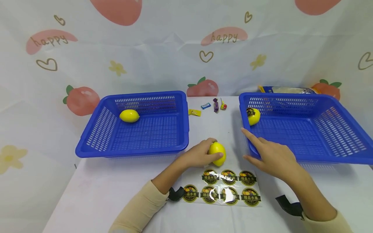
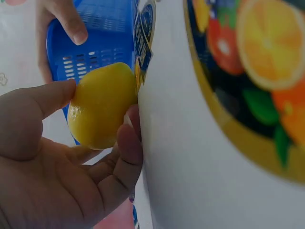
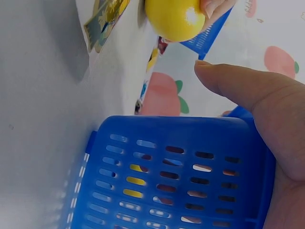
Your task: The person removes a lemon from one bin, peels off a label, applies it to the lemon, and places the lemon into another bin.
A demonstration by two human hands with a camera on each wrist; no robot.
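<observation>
The left hand grasps a bare lemon on the desk, just beyond the sticker sheet. The right hand lies released, fingers extended on the right basket's near-left corner (holding nothing). Loosely held, the round lemon could roll away across the desk.

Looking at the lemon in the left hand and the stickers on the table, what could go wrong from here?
1. The left hand holds the lemon right at the edge of the sticker sheet; it might drag or crease the sheet.
2. The lemon is round, so it could roll across the table if released.
3. The right hand rests on the right basket rim and may shift it.
</observation>
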